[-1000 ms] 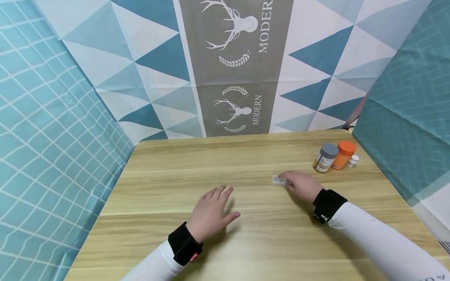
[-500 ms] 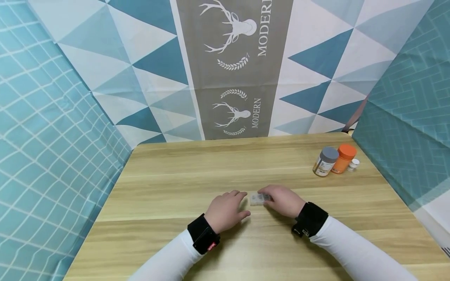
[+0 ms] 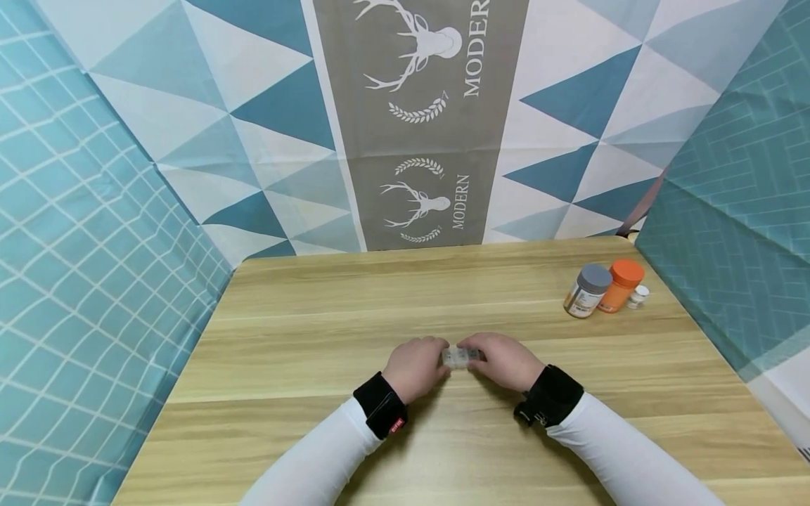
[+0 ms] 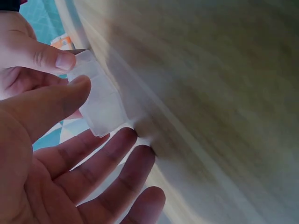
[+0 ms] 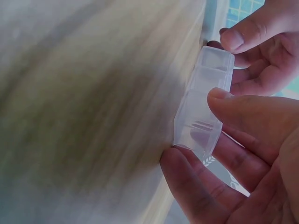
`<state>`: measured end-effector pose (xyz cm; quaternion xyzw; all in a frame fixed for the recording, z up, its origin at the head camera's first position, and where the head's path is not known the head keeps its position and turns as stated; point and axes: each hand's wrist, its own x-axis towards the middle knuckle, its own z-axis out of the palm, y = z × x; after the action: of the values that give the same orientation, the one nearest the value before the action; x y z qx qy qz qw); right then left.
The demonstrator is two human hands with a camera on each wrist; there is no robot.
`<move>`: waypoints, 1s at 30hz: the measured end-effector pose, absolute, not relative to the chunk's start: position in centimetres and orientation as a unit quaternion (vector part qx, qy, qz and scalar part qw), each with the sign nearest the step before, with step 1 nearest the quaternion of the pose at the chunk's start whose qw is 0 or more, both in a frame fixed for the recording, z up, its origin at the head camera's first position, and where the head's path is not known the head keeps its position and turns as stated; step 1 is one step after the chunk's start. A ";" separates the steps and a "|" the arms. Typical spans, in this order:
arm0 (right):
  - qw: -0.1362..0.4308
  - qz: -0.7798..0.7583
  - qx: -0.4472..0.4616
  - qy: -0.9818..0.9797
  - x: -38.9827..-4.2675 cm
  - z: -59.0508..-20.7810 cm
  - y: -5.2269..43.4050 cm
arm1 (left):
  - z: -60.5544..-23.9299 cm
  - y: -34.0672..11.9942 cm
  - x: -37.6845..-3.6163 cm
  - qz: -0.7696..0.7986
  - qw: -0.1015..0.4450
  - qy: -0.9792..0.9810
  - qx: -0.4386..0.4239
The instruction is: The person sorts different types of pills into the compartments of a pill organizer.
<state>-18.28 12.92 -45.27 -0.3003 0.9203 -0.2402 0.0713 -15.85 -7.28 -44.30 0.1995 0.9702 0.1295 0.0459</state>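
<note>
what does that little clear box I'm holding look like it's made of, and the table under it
The small box looks like frosted, translucent plastic: fingers show dimly through its walls, and moulded dividers are visible. Both the left hand and the right hand hold it. The table shows light wood grain with a smooth matte finish, possibly laminate rather than solid wood.

The small pill box (image 3: 457, 357) I hold is clear, frosted plastic, long and narrow, split into little compartments. It sits between my two hands, low over the middle of the wooden surface (image 3: 354, 309), lid closed.
</note>
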 end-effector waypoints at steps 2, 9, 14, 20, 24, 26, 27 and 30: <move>0.071 -0.237 -0.303 0.920 -18.4 -45.3 12.9 | -44.4 -7.3 -16.1 0.134 0.044 0.969 0.203; 0.074 -0.238 -0.303 0.920 -18.7 -45.4 12.8 | -44.5 -7.4 -16.6 0.145 0.035 0.966 0.213; 0.073 -0.234 -0.296 0.923 -18.7 -45.3 12.6 | -44.7 -7.6 -16.8 0.146 0.030 0.964 0.219; 0.061 -0.235 -0.298 0.923 -18.5 -45.1 12.5 | -44.4 -7.9 -17.0 0.154 0.040 0.960 0.232; 0.058 -0.237 -0.300 0.922 -18.5 -45.2 12.5 | -44.3 -8.1 -17.1 0.158 0.043 0.957 0.240; 0.060 -0.235 -0.299 0.923 -18.5 -45.3 12.6 | -44.1 -8.1 -17.2 0.176 0.041 0.954 0.239; 0.062 -0.236 -0.299 0.923 -18.5 -45.4 12.6 | -44.0 -8.0 -17.3 0.187 0.035 0.953 0.238; 0.065 -0.234 -0.301 0.922 -18.7 -45.4 12.7 | -43.6 -7.8 -18.1 0.213 0.005 0.949 0.233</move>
<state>-18.75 12.70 -45.38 -0.3005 0.9224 -0.2337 0.0648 -18.05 -7.84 -43.60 0.2330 0.9489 0.2125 0.0053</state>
